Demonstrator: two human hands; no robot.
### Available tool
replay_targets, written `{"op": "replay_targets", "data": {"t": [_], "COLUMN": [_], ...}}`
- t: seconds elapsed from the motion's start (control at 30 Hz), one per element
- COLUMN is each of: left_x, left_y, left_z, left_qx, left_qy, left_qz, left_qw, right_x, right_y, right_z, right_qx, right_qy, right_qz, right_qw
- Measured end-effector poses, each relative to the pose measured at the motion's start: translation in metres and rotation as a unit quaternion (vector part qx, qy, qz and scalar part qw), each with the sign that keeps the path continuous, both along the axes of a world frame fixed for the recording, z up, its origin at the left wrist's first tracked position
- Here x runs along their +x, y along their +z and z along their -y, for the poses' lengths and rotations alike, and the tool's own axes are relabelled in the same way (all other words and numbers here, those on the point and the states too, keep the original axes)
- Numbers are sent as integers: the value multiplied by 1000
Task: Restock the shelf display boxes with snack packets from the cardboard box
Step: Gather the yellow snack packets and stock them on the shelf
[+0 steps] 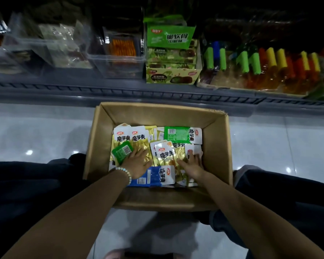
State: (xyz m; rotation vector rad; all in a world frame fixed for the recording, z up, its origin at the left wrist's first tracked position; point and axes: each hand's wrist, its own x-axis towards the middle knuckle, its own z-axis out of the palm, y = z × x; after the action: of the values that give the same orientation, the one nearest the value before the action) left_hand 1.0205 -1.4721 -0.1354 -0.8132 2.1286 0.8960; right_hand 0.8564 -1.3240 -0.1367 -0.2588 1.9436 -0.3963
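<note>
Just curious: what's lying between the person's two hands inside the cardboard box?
In the head view, a white-and-gold snack packet lies between the left hand and right hand.

Glossy tiled floor (45, 131), dim, seemingly grey shelving (120, 92)

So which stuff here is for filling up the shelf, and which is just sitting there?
For the job:
- cardboard box
- snack packets inside it
- green display box on the shelf
- left hand and right hand, both on the packets

Just there:
- clear plastic bin
- coloured-cap tubes
- beaded bracelet
- shiny floor
</note>
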Motion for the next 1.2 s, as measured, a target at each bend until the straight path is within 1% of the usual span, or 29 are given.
{"op": "replay_targets", "data": {"t": [0.1, 0.17, 0.23, 0.3, 0.37, 0.4, 0.47, 0.5, 0.53, 0.6, 0.67, 0.8, 0.83, 0.93, 1.03, 1.13, 1.2], "left_x": [-5, -8, -10, -12, -14, -18, -26, -30, -33, -36, -36, -33, -32, -35, -44, -55, -60], "left_y": [-8, -11, -13, -14, -16, -16, -18, -18, -19, -19, -16, -7, -3, 19, 50, 87, 115], "left_z": [-7, -11, -14, -14, -14, -14, -15, -15, -16, -20, -25, -21, -18, -12, -4, 5, 15], "left_qx": [14, 18, 21, 48, 93, 120, 163, 180, 194, 212, 203, 158, 159, 179, 180, 192, 194], "left_qy": [3, 17, 59, 139, 230, 276, 371, 413, 434, 428, 411, 374, 375, 396, 413, 424, 421], "left_qz": [-2, -11, -25, -48, -74, -89, -116, -112, -105, -106, -109, -119, -129, -170, -212, -251, -256], "left_qw": [1000, 1000, 998, 988, 966, 950, 907, 886, 873, 872, 882, 906, 904, 884, 867, 849, 848], "right_x": [24, 36, 35, 23, 10, 5, 3, 6, 12, 23, 29, 23, 21, 13, 8, 4, 2], "right_y": [-5, -2, 1, -1, -5, -7, -10, -11, -14, -22, -26, -21, -17, 3, 34, 72, 103], "right_z": [16, 30, 39, 36, 26, 20, 12, 10, 9, 11, 15, 18, 18, 23, 34, 49, 57], "right_qx": [-101, -134, -142, -161, -167, -157, -143, -143, -143, -143, -138, -134, -140, -174, -211, -242, -273], "right_qy": [-14, -39, -72, -103, -122, -125, -144, -159, -170, -200, -243, -228, -230, -217, -202, -182, -190], "right_qz": [29, 68, 107, 80, 13, -10, -14, 0, 10, 15, 29, 69, 71, 89, 104, 86, 75], "right_qw": [994, 988, 981, 978, 978, 980, 979, 977, 975, 969, 960, 962, 961, 956, 951, 949, 940]}}
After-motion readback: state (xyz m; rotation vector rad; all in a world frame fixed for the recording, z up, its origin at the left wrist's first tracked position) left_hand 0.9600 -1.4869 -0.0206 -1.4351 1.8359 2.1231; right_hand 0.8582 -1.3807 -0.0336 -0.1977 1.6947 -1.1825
